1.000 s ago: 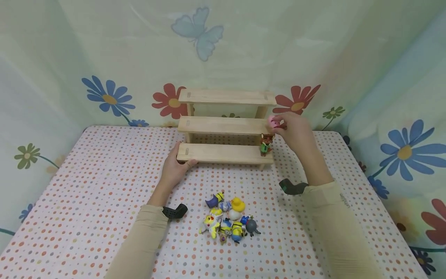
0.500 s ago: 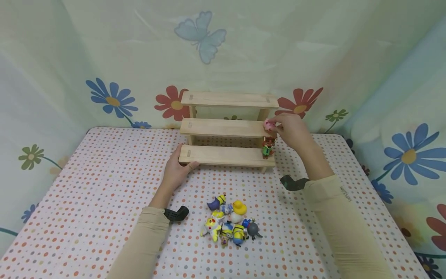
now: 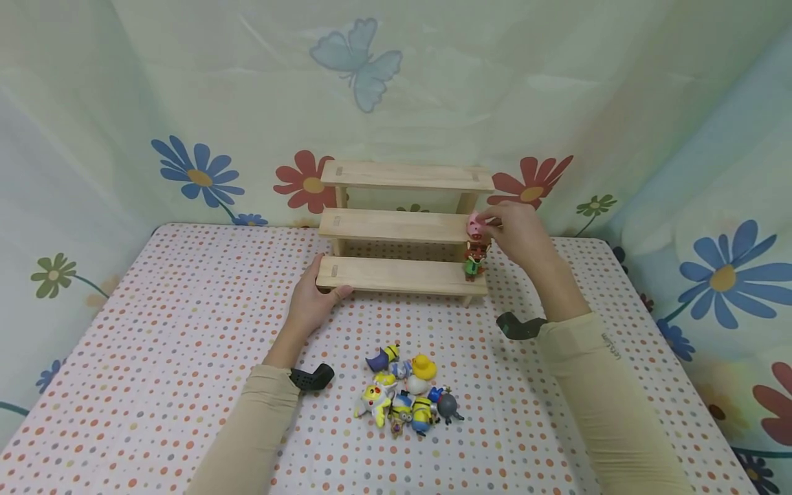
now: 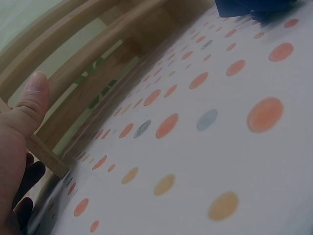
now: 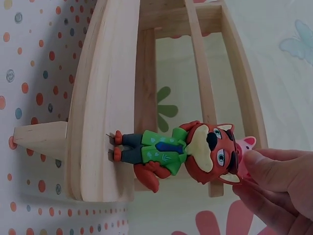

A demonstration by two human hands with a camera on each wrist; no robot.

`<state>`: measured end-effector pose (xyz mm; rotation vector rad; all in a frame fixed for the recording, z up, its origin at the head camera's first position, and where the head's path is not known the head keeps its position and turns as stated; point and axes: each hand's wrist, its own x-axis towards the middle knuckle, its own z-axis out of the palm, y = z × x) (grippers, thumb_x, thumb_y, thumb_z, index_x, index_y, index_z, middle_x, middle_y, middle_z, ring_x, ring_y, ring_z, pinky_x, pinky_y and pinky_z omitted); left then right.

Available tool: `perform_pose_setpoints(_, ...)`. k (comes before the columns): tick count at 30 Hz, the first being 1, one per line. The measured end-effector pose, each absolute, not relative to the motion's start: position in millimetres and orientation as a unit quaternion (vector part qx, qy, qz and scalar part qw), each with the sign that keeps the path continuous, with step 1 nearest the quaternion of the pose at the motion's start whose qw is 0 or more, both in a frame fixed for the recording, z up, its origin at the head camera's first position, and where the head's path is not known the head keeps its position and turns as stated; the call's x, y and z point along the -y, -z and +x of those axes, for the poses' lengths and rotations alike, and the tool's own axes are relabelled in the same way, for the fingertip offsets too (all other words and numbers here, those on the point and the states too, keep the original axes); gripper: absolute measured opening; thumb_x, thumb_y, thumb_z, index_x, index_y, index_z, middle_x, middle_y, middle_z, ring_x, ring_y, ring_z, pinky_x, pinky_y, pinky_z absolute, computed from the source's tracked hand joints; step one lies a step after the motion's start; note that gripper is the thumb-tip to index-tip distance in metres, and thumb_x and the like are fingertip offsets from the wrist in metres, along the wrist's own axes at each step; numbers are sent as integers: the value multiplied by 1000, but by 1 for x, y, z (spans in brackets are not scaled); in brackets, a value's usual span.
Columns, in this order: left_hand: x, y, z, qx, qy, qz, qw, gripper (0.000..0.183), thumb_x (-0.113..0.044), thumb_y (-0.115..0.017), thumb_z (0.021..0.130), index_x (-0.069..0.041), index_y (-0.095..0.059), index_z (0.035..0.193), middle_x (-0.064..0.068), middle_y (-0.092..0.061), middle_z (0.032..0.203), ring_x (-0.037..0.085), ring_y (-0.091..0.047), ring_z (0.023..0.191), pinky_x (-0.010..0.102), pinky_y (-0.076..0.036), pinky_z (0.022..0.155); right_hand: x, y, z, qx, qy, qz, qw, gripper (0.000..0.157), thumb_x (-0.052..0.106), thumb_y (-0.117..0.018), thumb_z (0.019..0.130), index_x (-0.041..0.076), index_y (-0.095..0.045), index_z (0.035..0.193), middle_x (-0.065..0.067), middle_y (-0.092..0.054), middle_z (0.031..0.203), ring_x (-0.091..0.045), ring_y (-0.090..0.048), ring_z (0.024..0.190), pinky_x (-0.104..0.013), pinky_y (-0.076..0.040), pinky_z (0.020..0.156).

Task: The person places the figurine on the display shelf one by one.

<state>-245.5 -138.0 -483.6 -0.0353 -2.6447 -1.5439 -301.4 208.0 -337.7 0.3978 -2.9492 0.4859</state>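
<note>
A three-step wooden shelf [image 3: 396,271] stands at the back of the table. My left hand [image 3: 311,295] holds the left end of its lowest step, thumb along the front edge. My right hand [image 3: 516,230] pinches a small pink pig figurine [image 3: 475,225] at the right end of the middle step. A fox figurine [image 5: 168,149] in a green shirt stands upright on the right end of the lowest step. In the right wrist view its head hides most of the pig, and my right thumb [image 5: 266,169] is just behind it.
Several small toy figures lie in a pile on the dotted tablecloth, among them a yellow-hatted one [image 3: 423,366], a yellow-and-white one [image 3: 375,397] and a grey one [image 3: 447,407]. A flowered curtain [image 3: 247,82] hangs close behind the shelf.
My right hand has brought the pig figurine slightly left, from beside the middle step's right end to over it, and the pig has turned more upright. My left hand stays on the shelf.
</note>
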Motion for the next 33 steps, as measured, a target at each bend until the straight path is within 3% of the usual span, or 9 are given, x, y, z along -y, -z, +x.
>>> perform_pose_setpoints(7,139,485,-245,867,497,-10,41,104,-58,-68,76,-10,-16,153,12,-26,156,29,-26,143,46,-24,116,-207,340,-297,972,-187,122,71,28,8,-65,90,1,-65,117,-21,-59,122,-36,-62,105,-49,-52,86)
perform_pose_setpoints(10,140,485,-245,867,497,-8,40,104,-57,-69,76,-11,-16,153,12,-27,155,29,-26,143,46,-24,116,-202,340,-283,965,-213,110,103,32,10,-65,90,2,-63,122,-20,-56,127,-36,-61,107,-49,-52,88)
perform_pose_setpoints(16,138,483,-245,864,502,-10,39,102,-53,-70,78,-11,-17,153,12,-26,156,29,-26,143,46,-23,117,-175,343,-239,950,-217,167,148,21,10,-66,90,6,-69,110,-12,-66,109,-28,-65,90,-42,-56,77)
perform_pose_setpoints(24,138,484,-247,864,503,1,32,102,-55,-69,78,-12,-16,153,10,-23,157,28,-23,145,45,-22,117,-120,377,-199,950,-174,257,-25,23,27,-64,92,15,-69,111,0,-70,101,-14,-66,87,-29,-55,71)
perform_pose_setpoints(31,138,485,-247,865,500,3,32,103,-57,-68,77,-13,-15,154,10,-23,157,28,-23,145,46,-23,117,-101,404,-188,944,-122,280,-122,41,42,-63,90,20,-62,125,-3,-62,124,-19,-64,103,-40,-53,85)
perform_pose_setpoints(33,138,484,-247,866,500,3,32,103,-57,-68,77,-13,-15,154,10,-23,157,28,-23,145,46,-23,117,-100,406,-188,940,-121,286,-142,42,40,-65,89,21,-62,126,-2,-62,123,-17,-63,101,-39,-53,82)
